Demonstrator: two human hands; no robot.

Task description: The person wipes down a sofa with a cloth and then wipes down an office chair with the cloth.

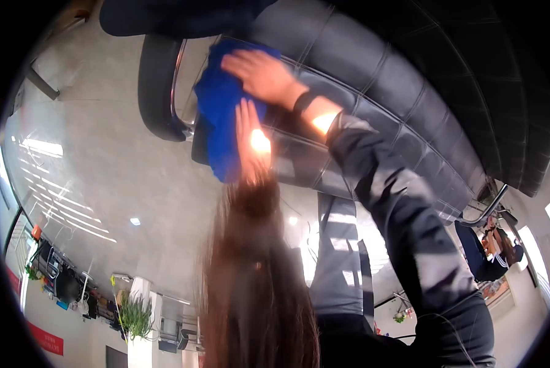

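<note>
A crumpled blue cloth (pixel 216 92) lies over the left end of a black leather sofa (pixel 348 55), partly hanging past the seat's front edge. My right hand (pixel 262 76), with a dark band at the wrist, rests palm down on the cloth, fingers stretched to the left. Lower down, my left hand (pixel 250 138) touches the cloth with straight fingers held close together; bright sunlight falls on its back. Long brown hair (pixel 256 276) hangs in front of the camera and hides my left wrist and forearm.
A padded black armrest (pixel 158 89) on a chrome frame stands at the sofa's left end. Above it is a dark object (pixel 170 17), its kind unclear. Pale shiny floor (pixel 103 122) spreads to the left. A green plant (pixel 137 316) on a white stand is at the lower left.
</note>
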